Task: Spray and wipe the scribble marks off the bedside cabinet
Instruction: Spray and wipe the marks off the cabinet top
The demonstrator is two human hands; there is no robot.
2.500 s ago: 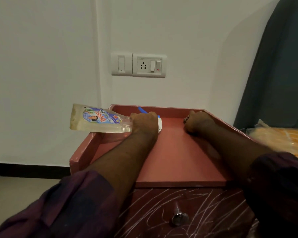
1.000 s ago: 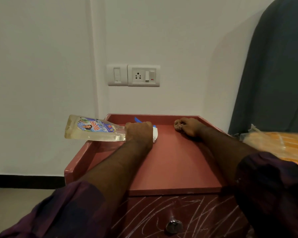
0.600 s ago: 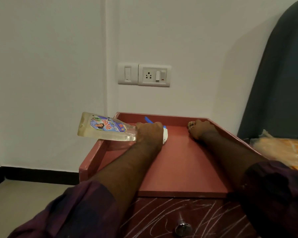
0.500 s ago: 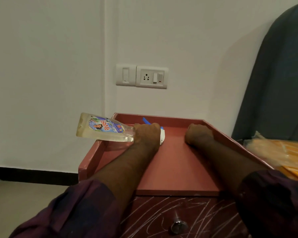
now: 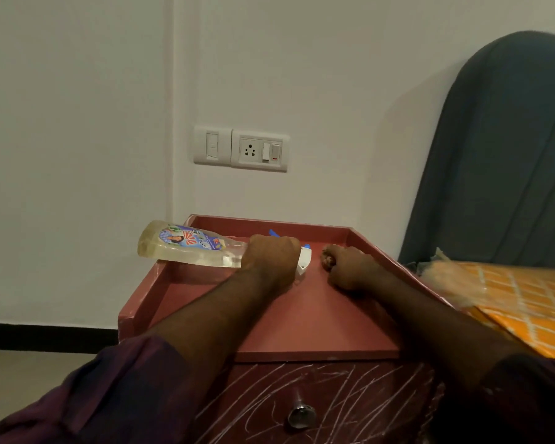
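Reddish-brown wood forms the bedside cabinet (image 5: 135, 318), whose top is a flat surface (image 5: 302, 318) fenced by a raised rim at the back and both sides. White scribble marks (image 5: 350, 398) cross the darker drawer front below the front edge, around a round metal knob (image 5: 302, 416). The spray bottle (image 5: 186, 248) lies almost level. Its clear body, with pale liquid and a colourful label, reaches leftward past the left rim. Its white nozzle (image 5: 304, 262) with a blue trigger points right, low over the rear of the surface. The left hand (image 5: 269, 261) grips the bottle at the neck, fingers wrapped round it. The right hand (image 5: 346, 267) rests on the surface just right of the nozzle, near the right rim. Its fingers are curled into a fist, and whether they pinch something small cannot be told. Both forearms reach in from dark purple sleeves (image 5: 125, 395). Behind the cabinet a white switch and socket plate (image 5: 253, 152) sits on the pale wall. To the right are a grey-blue headboard (image 5: 500, 155) and a bed with an orange checked sheet (image 5: 532, 312). A black skirting board (image 5: 45, 336) runs along the wall at left.
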